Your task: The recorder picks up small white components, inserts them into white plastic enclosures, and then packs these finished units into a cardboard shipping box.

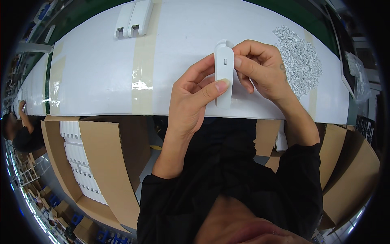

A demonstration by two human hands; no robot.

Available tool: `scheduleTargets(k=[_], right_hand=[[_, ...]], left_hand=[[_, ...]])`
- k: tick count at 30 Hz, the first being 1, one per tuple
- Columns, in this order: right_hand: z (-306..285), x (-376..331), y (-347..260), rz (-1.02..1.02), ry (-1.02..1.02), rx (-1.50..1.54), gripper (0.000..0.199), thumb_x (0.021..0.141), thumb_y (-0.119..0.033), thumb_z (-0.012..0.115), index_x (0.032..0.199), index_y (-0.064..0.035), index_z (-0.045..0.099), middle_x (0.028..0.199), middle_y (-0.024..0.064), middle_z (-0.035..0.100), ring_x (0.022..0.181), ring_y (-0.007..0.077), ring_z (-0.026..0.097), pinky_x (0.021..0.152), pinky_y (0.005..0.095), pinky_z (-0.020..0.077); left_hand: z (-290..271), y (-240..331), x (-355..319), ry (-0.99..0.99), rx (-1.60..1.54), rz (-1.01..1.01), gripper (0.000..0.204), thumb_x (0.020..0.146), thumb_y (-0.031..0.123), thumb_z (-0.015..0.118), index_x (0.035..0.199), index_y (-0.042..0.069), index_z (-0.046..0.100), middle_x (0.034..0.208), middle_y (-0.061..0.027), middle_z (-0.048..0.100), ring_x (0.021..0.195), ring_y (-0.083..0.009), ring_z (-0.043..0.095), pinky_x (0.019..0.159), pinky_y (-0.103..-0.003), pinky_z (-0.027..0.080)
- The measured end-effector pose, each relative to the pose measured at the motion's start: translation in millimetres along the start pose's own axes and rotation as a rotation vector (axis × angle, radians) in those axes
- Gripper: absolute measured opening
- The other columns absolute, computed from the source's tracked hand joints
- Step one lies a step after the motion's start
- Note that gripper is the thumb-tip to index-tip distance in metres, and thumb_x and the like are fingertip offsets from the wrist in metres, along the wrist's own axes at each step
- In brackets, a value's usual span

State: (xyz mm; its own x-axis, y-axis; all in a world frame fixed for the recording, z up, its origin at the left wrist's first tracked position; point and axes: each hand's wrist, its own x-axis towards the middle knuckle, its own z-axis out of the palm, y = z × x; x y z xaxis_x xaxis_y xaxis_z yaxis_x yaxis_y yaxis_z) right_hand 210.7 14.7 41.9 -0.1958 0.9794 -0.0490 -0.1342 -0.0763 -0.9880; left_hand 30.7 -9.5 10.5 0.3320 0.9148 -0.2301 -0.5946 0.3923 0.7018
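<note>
White-topped bench (93, 81) spans the shot, beige tape (143, 49) running from far edge to near edge left of ctr. Below the near edge, toward the L corner, stands an open cardboard carton (101, 150) w/ rows of white pcs (79, 162) stacked inside; a 2nd open carton (353, 179) sits below the near R corner. Toward the bench's R end, a heap of tiny silvery parts (300, 61) spreads approx. midway btwn far & near edges.

R hand (260, 69) bends in from the near edge, just left of the heap, thumb & forefinger drawn close at the upper right side of a white housing; can't tell whether they pinch its edge or a small part. L hand (193, 91) has its fingers wrapped behind that housing (223, 79), thumb pressed flat on its front, grip firm. Housing is held approx. upright in view, rounded end toward the far edge, over the bench near the near edge, right of ctr.

Two similar white units (140, 16) lie side by side, slightly apart from the tape's left side or overlapping it (hard to tell), by the far edge. Smallest: a rect. slot (225, 62) in the held housing's face, above the thumb.
</note>
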Motion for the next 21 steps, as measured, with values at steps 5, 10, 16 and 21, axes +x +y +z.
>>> scheduleTargets(k=[5,10,16,21], right_hand=[[-4,-7,-14,0.045,-0.038,0.104,0.013,0.094,-0.010,0.066,0.094,0.0027,0.069,0.062,0.0035,0.059,0.041,0.0064,0.046,0.038,0.0166,0.0343],[-15,-2,-15,0.070,-0.022,0.219,0.011,0.092,-0.008,0.064,0.090,0.0017,0.068,0.060,0.0030,0.058,0.040,0.0062,0.045,0.036,0.0178,0.0324],[-74,5,-42,-0.002,0.192,0.043,0.010,0.092,-0.009,0.064,0.087,-0.0010,0.068,0.060,0.0027,0.057,0.041,0.0052,0.043,0.038,0.0180,0.0334],[-236,15,-84,-0.108,0.596,-0.509,0.017,0.090,-0.016,0.064,0.094,-0.0015,0.073,0.063,0.0035,0.058,0.044,0.0072,0.045,0.041,0.0195,0.0363]], left_hand=[[2,7,4,-0.034,0.065,-0.064,0.055,0.087,0.000,0.069,0.138,-0.008,0.052,0.125,-0.0213,0.064,0.115,-0.0248,0.060,0.099,-0.032,0.048],[23,-5,23,-0.109,0.134,0.000,0.052,0.090,0.003,0.065,0.138,-0.009,0.051,0.127,-0.0219,0.063,0.116,-0.0247,0.060,0.101,-0.032,0.046],[62,-4,54,-0.080,0.513,0.014,0.055,0.095,0.016,0.065,0.142,-0.006,0.048,0.137,-0.0239,0.056,0.125,-0.0313,0.055,0.107,-0.037,0.042],[-29,69,142,0.578,2.021,0.749,0.079,0.089,0.054,0.068,0.151,0.014,0.042,0.160,-0.0205,0.026,0.146,-0.0475,0.024,0.118,-0.058,0.022]])
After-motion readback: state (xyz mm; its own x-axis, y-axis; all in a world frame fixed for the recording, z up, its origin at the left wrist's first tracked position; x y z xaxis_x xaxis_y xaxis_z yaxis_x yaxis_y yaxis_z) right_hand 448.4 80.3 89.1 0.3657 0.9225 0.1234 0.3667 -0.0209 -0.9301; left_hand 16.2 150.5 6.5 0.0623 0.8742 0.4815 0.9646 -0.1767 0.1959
